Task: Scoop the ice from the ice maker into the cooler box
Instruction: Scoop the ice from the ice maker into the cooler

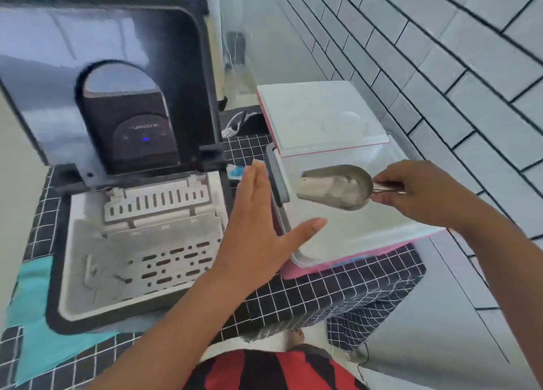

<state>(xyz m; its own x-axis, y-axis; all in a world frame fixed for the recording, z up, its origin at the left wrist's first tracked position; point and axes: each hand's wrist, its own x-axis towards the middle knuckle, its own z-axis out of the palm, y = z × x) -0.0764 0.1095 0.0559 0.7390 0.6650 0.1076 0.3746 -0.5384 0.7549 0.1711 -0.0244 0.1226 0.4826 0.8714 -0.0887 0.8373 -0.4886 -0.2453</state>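
Observation:
The black ice maker (55, 272) stands on the left with its lid raised, showing a white perforated basket (152, 257); no ice is clear in it. The pink and white cooler box (338, 243) sits to its right, open, its lid (317, 116) tilted back. My right hand (423, 193) grips the handle of a metal scoop (338, 187) held over the cooler's opening, with pale ice in its bowl. My left hand (258, 228) is flat with straight fingers, beside the cooler's left rim and grey handle (277, 178).
Both appliances rest on a black cloth with a white grid (323, 295) over a table. A white tiled wall (440, 66) runs along the right. A teal patch (38, 331) lies at front left. My striped shirt shows at the bottom.

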